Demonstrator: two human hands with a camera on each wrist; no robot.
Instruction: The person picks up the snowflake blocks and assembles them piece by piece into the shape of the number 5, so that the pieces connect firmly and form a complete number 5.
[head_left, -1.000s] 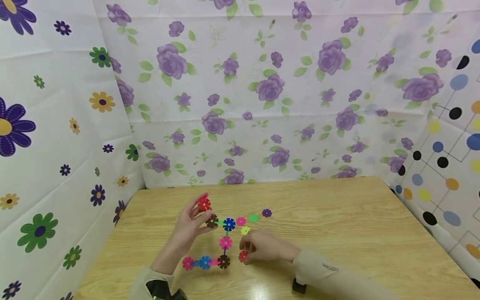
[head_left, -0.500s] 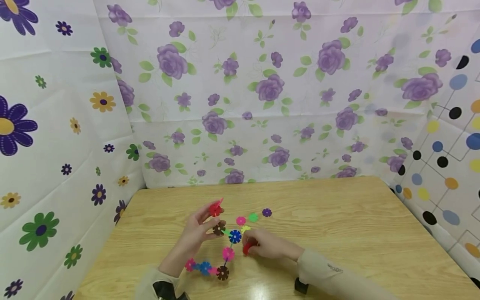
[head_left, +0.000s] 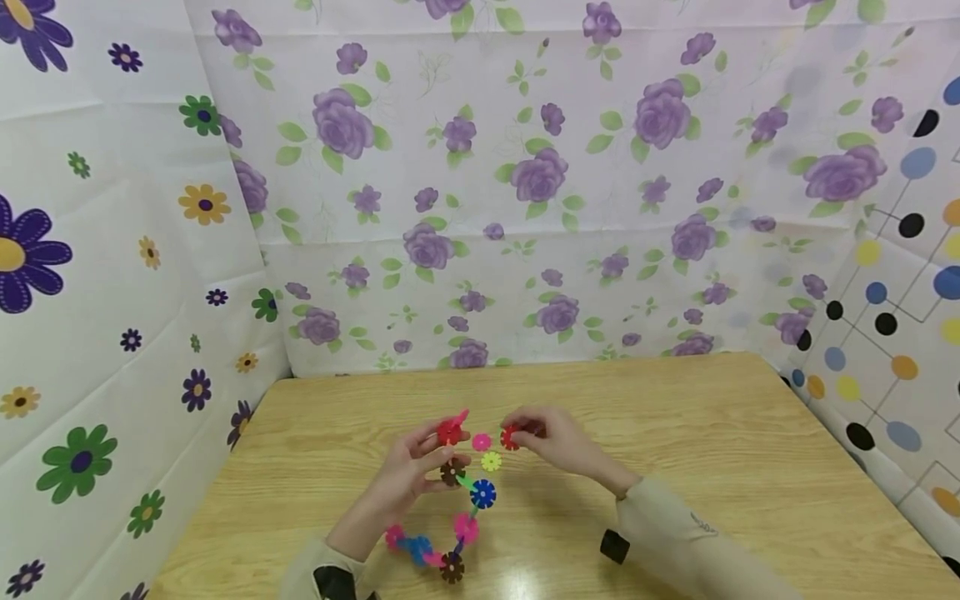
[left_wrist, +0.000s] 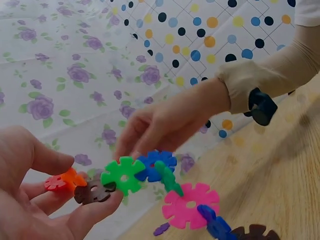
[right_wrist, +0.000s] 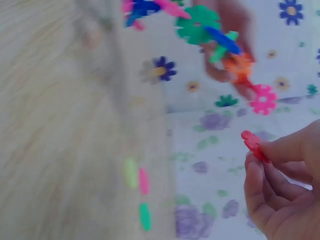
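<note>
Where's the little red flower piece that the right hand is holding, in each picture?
Head: the red piece is in the lower half, slightly right of centre, pinched by the right hand.
Left wrist: I can't see it there, only that hand near the middle.
Right wrist: right of centre, just below mid-height, between thumb and finger.
Shared landmark: the right hand, in all three.

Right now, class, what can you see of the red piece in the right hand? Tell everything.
The red piece is a thin disc with a notched rim, apparently plastic. The right hand pinches it by one edge and hides part of it. It is held above the table, apart from the linked chain.
</note>
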